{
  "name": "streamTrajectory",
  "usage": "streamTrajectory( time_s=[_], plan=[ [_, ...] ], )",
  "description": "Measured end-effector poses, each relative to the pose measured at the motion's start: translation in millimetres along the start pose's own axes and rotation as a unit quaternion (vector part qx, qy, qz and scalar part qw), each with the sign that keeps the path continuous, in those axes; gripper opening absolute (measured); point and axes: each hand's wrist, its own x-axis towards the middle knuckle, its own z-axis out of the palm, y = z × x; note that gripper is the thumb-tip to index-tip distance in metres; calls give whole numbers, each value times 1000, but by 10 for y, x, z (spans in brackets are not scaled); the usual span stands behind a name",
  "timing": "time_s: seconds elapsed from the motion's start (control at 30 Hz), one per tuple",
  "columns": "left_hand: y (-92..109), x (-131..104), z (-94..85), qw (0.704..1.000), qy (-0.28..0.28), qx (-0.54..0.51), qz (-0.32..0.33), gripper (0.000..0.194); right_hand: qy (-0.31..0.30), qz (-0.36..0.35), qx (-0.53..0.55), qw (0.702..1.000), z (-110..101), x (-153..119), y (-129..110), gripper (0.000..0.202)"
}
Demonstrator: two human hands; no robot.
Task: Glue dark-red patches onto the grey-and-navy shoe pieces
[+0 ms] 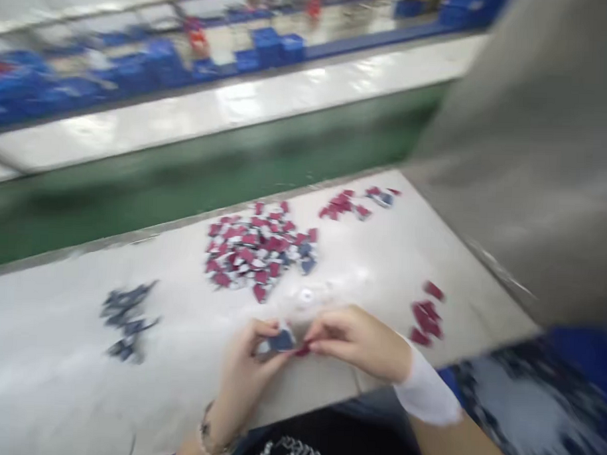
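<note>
Near the front edge of the white table, my left hand [249, 358] pinches a small dark blue and white piece [281, 340] between thumb and fingers. Close beside it on the right, my right hand [352, 342] has its fingertips closed on a small dark red piece [303, 349], which lies against the left thumb. Blur hides whether the two pieces touch. Beyond my hands lies a heap of small dark red, white and blue pieces [253, 245]. A round white thing [306, 295] rests just behind my fingers, too blurred to name.
Dark grey-blue pieces [126, 314] lie to the left. Loose red pieces [426, 315] are at the right, more [340, 205] at the back. A grey panel [529, 162] bounds the right side of the white table [46, 325]. Past a green strip [210, 171] stand blue bins [270, 46].
</note>
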Motion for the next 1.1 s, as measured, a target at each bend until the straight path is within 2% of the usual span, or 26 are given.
streamTrajectory(
  time_s=[0.07, 0.1, 0.23, 0.4, 0.6, 1.1],
  plan=[
    [29, 88, 73, 994, 23, -26, 102, 21, -4, 16, 24, 1000, -12, 16, 1, 12],
    [22, 133, 94, 992, 37, -26, 121, 24, -9, 23, 32, 999, -19, 38, -1, 13],
    [-38, 172, 119, 991, 43, -41, 118, 27, -19, 74, 41, 996, 4, 145, -72, 21],
    [-31, 134, 109, 988, 56, -33, 139, 25, -4, 120, 6, 993, 36, 200, -156, 25],
    [-14, 126, 101, 986, 47, -15, 158, 25, 15, 129, -22, 991, 67, 134, -155, 27],
    [82, 47, 114, 976, 24, -4, 218, 28, 25, 123, -9, 992, 81, -33, -133, 25]
  ],
)
